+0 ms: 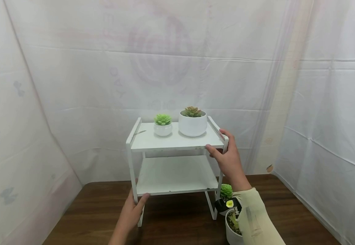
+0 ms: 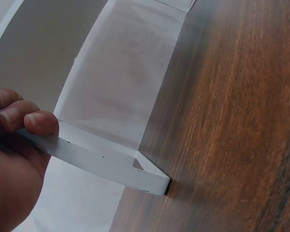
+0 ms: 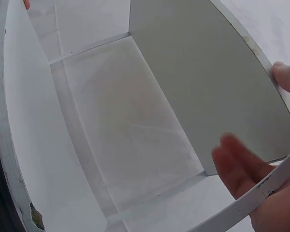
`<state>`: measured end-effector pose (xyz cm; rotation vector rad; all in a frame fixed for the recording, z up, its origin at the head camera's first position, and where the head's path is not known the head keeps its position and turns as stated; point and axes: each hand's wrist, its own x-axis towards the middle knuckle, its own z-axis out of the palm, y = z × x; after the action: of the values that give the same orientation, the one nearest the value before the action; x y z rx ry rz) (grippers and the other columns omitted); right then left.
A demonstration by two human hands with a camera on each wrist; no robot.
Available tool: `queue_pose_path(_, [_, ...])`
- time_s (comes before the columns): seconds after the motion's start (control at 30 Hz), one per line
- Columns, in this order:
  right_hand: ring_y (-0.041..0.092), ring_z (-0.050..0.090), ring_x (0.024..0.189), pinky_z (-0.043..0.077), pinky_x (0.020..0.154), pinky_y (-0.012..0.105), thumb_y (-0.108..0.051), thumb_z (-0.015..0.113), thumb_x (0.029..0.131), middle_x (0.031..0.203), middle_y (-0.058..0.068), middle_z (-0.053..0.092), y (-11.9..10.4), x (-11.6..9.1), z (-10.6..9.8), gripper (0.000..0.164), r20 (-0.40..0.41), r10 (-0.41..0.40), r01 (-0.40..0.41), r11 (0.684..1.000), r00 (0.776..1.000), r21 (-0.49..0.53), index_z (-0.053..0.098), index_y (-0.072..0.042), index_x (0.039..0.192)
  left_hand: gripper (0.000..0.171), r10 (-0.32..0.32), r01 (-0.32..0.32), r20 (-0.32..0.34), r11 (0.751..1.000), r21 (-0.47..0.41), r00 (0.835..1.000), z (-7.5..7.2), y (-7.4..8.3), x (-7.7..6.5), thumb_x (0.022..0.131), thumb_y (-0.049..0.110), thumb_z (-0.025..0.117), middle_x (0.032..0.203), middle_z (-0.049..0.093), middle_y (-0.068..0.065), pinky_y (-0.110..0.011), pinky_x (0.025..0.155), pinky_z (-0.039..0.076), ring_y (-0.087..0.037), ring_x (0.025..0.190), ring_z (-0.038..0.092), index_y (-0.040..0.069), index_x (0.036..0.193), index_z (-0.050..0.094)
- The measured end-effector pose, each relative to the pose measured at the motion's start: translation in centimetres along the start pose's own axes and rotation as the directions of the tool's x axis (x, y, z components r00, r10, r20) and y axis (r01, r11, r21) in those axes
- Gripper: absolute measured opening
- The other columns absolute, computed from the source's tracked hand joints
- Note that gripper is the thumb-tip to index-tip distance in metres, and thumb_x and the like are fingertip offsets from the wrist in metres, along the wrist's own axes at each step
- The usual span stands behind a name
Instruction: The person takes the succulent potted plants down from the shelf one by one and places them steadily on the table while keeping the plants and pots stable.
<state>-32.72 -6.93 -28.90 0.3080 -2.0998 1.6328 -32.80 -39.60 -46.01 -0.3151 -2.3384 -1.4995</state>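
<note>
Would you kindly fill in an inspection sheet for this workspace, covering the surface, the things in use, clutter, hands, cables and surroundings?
Surface: dark wood-grain table.
Job's things: white two-tier shelf, its edges chipped; on its top tier, a small potted green succulent and a larger potted succulent.
Clutter: a green plant and a white pot beside the shelf's right side, partly hidden by the right sleeve.
Hands: left hand grips the front left leg near the lower tier; right hand holds the top tier's front right corner.
Cables: nothing seen.
Surroundings: creased white sheeting with faint prints.
</note>
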Motion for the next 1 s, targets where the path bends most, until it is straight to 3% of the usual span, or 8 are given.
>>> queue_pose_path(0.1, [0.031,0.069,0.085,0.059,0.075,0.037,-0.034,0.073,0.087,0.133,0.018,0.045,-0.1,0.0,0.1,0.080,0.006,0.029,-0.029,0.999,1.000,0.019,0.023,-0.034,0.149,0.079,0.005,-0.005,0.000,1.000,0.009,1.000,0.0,0.0,0.0,0.099,0.040,0.054,0.155,0.031,-0.024,-0.064,0.104,0.037,-0.041,0.138,0.036,0.006,0.156,0.011])
queue_pose_path(0.17, [0.027,0.067,0.076,0.059,0.068,0.036,-0.034,0.074,0.086,0.129,0.018,0.047,-0.3,0.0,0.0,0.081,0.000,0.045,-0.045,0.999,0.999,-0.001,0.024,-0.035,0.148,0.079,0.009,-0.009,-0.005,1.000,0.009,1.000,0.0,0.0,0.0,0.099,0.039,0.054,0.154,0.031,-0.024,-0.064,0.103,0.038,-0.041,0.138,0.038,0.007,0.156,0.011])
queue_pose_path(0.27, [0.021,0.059,0.073,0.056,0.060,0.036,-0.035,0.076,0.084,0.129,0.016,0.047,-0.4,0.0,-0.1,0.081,-0.010,0.058,-0.058,0.997,0.998,-0.050,0.025,-0.036,0.148,0.078,0.011,-0.011,-0.009,1.000,0.009,1.000,0.1,-0.1,0.0,0.099,0.038,0.055,0.154,0.033,-0.024,-0.063,0.102,0.039,-0.042,0.136,0.039,0.007,0.156,0.011])
queue_pose_path(0.47, [0.024,0.050,0.064,0.050,0.051,0.036,-0.042,0.077,0.081,0.131,0.016,0.045,0.1,0.1,-0.3,0.080,-0.009,0.049,-0.050,0.993,0.999,-0.108,0.029,-0.039,0.145,0.078,0.005,-0.005,-0.009,1.000,0.017,1.000,-0.1,-0.2,0.0,0.099,0.037,0.054,0.154,0.032,-0.025,-0.063,0.101,0.040,-0.043,0.136,0.040,0.007,0.156,0.011])
queue_pose_path(0.63, [0.023,0.050,0.058,0.049,0.050,0.034,-0.050,0.078,0.078,0.104,0.017,0.053,0.5,0.0,0.0,0.080,-0.063,0.023,-0.032,0.988,0.998,-0.153,0.030,-0.042,0.142,0.078,-0.001,0.001,-0.002,1.000,0.015,1.000,-0.1,-0.2,-0.1,0.099,0.038,0.054,0.154,0.031,-0.025,-0.064,0.102,0.039,-0.043,0.136,0.039,0.007,0.156,0.011])
queue_pose_path(0.8, [0.021,0.041,0.058,0.042,0.052,0.031,-0.051,0.079,0.075,0.082,0.011,0.047,0.8,0.0,0.5,0.080,-0.145,-0.031,0.000,0.977,0.989,-0.212,0.034,-0.039,0.140,0.079,-0.011,0.010,0.010,1.000,0.011,1.000,0.0,-0.2,-0.1,0.099,0.040,0.054,0.155,0.030,-0.024,-0.065,0.102,0.038,-0.043,0.137,0.037,0.009,0.156,0.010])
queue_pose_path(1.0, [0.021,0.041,0.062,0.040,0.055,0.031,-0.049,0.079,0.077,0.090,0.015,0.050,0.7,0.0,0.6,0.080,-0.155,-0.029,-0.006,0.975,0.987,-0.222,0.033,-0.037,0.140,0.079,-0.014,0.014,0.009,1.000,0.020,1.000,0.0,0.0,-0.1,0.099,0.040,0.054,0.155,0.030,-0.024,-0.064,0.102,0.039,-0.043,0.137,0.038,0.008,0.156,0.010])
